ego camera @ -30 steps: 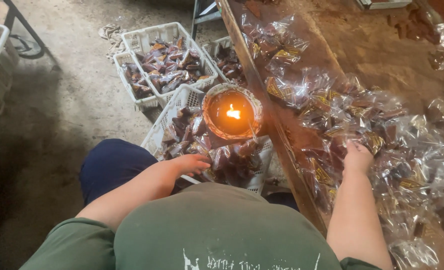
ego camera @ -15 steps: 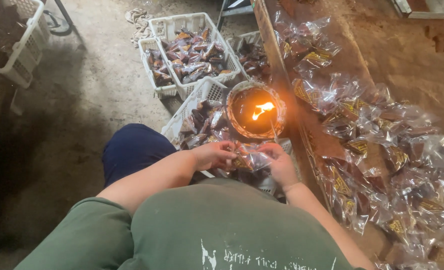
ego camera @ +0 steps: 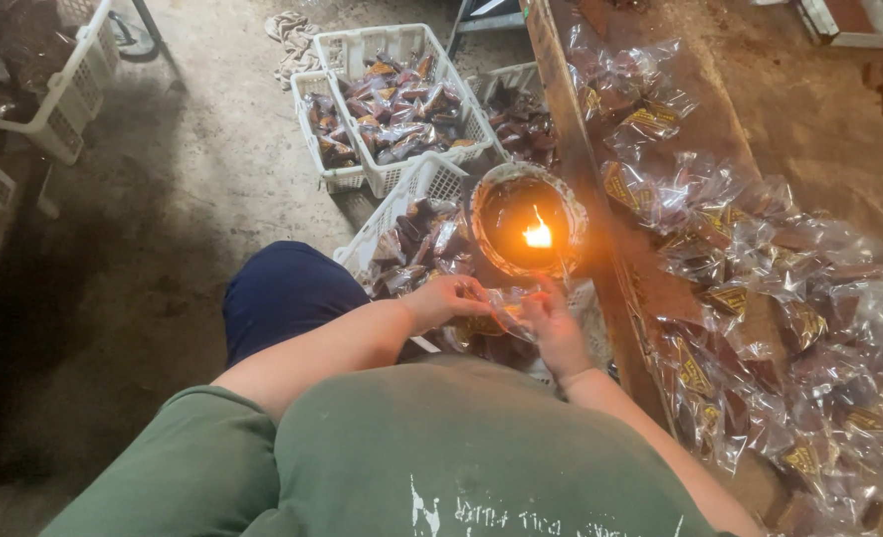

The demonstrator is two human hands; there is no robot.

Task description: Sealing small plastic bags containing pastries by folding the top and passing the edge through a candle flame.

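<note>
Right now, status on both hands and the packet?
Left hand and right hand both pinch one clear packet. Packet sits just below the lit oil lamp. Nothing between them.

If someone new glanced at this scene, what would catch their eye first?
First the small flame burning in a round bowl beside the wooden bench. Just below it, the left hand and right hand hold a clear packet; more packets cover the bench at right.

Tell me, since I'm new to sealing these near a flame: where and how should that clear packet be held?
Hold the clear packet by its two side edges, left hand and right hand coming from the near side, probably safest: the candle bowl burns just beyond it.
</note>
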